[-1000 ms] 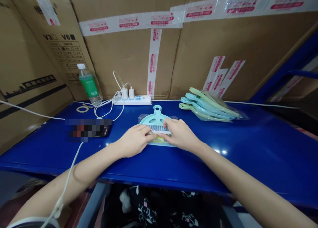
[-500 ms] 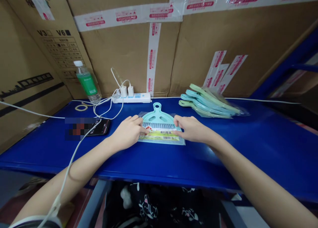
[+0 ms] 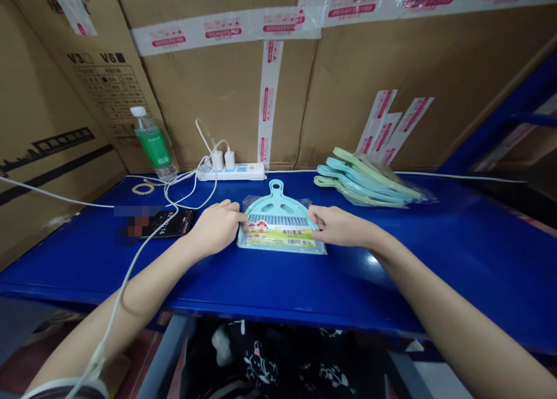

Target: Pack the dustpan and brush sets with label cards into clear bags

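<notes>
A light-blue dustpan and brush set in a clear plastic bag lies flat on the blue table, its handle pointing away from me. Grey bristles show above a printed yellow-and-white label. My left hand is closed with thumb and fingers pinching the bag's left edge. On the opposite side, my right hand grips the right edge in the same way, fingers curled. Behind it, to the right, is a pile of several bagged green and blue dustpans.
A power strip with two plugged chargers stands by the cardboard wall. Left of it are a green-labelled bottle, a beaded ring and a phone. A white cable crosses over my left forearm.
My left hand has slid outward from the label to the bag's left edge. My right hand has shifted slightly right, uncovering more of the label. The set has stayed nearly in place.
</notes>
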Motion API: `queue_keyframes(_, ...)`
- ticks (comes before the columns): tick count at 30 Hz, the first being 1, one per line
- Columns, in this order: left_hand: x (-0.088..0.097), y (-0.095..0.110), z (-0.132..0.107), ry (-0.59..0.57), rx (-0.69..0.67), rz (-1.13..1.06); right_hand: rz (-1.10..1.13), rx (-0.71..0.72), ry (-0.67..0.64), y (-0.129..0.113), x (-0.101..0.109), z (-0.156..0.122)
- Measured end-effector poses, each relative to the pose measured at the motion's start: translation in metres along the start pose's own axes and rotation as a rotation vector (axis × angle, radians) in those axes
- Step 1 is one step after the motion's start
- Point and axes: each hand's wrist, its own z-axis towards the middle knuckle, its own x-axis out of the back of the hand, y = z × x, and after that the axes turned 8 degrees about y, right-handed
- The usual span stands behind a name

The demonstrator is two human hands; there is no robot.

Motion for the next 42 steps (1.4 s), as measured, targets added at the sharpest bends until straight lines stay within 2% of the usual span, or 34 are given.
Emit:
queue_keyframes(9,-0.003,0.01,-0.002,-0.024,0.015,0.016,0.143,0.039,-0.047,0.006,0.007,-0.002)
queue_keyframes(15,-0.002,0.01,-0.001,-0.054,0.052,0.084,0.205,0.047,-0.021,0.014,0.003,-0.001)
queue_keyframes(19,-0.002,0.01,0.0,-0.095,0.07,0.111,0.269,0.059,-0.063,0.016,0.001,-0.001)
queue_keyframes(25,-0.001,0.012,-0.001,-0.123,0.071,0.146,0.27,0.094,-0.087,0.016,0.003,-0.001)
queue_keyframes(30,0.0,0.013,-0.001,-0.123,0.083,0.142,0.326,0.102,-0.062,0.018,0.003,-0.001)
queue_keyframes(42,0.002,0.012,0.0,-0.099,0.088,0.156,0.328,0.106,-0.09,0.017,0.005,-0.001)
